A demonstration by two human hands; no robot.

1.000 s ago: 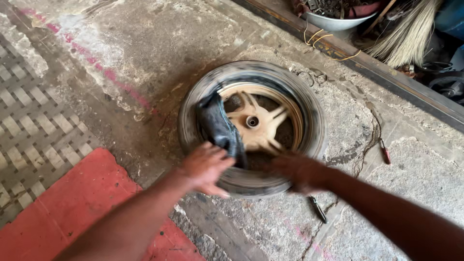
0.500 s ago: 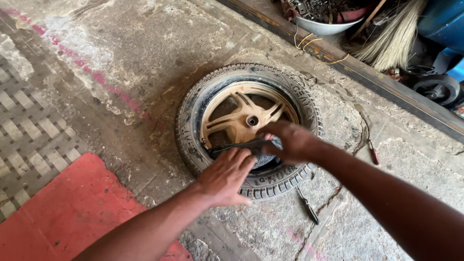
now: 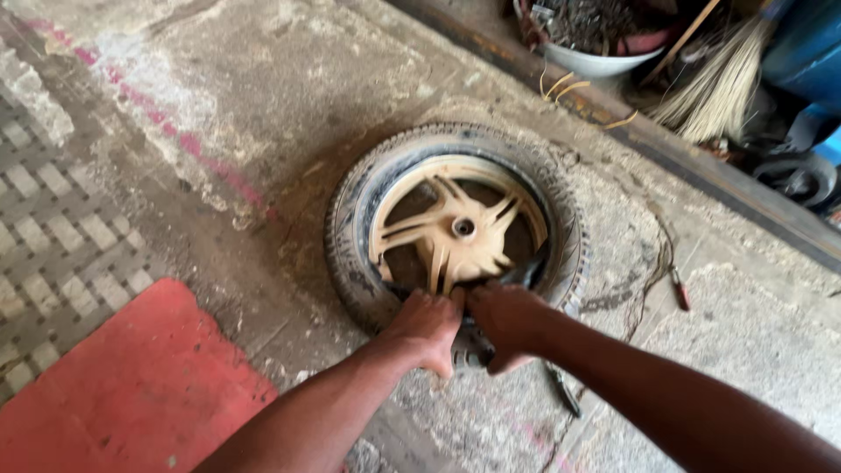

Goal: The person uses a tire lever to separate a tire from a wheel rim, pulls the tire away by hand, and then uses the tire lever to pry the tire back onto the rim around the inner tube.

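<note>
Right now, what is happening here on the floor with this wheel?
A person bends over a small wheel lying flat on the concrete floor. Both hands, the left hand and the right hand, press side by side on the near edge of the tire, where it meets the cream-coloured rim. A thin tool lies on the floor just beside the right forearm.

1. Tyre [image 3: 350, 263]: black, grey with dust.
2. Spoked rim [image 3: 455, 232]: pale cream-tan.
3. Floor patch [image 3: 131, 385] at 8 o'clock: red.
4. Concrete floor [image 3: 289, 96]: grey, with a pink streak at 10 o'clock.
5. Bowl [image 3: 596, 61] at 1 o'clock: white.
</note>
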